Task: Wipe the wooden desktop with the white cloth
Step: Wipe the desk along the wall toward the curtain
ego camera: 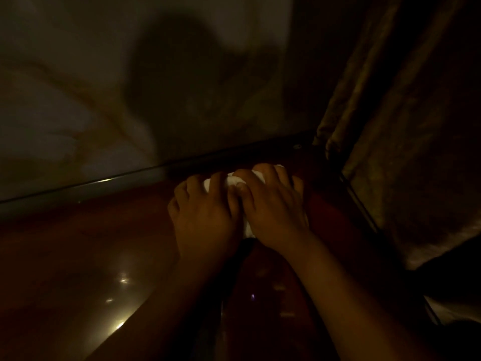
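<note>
The scene is dim. A glossy reddish-brown wooden desktop (pixel 86 256) fills the lower half of the view. A white cloth (pixel 234 180) lies bunched on it near the far right corner, mostly covered by my hands. My left hand (pixel 205 217) presses flat on the cloth's left part, fingers pointing toward the wall. Beside it and touching it, my right hand (pixel 276 204) presses on the right part. Only small patches of cloth show between and beyond the fingers.
A pale wall (pixel 78 87) rises behind the desk, with a dark strip (pixel 104 182) along the desk's back edge. A heavy patterned curtain (pixel 403 126) hangs at the right, close to the desk's right edge. Light glints reflect on the desktop at lower left.
</note>
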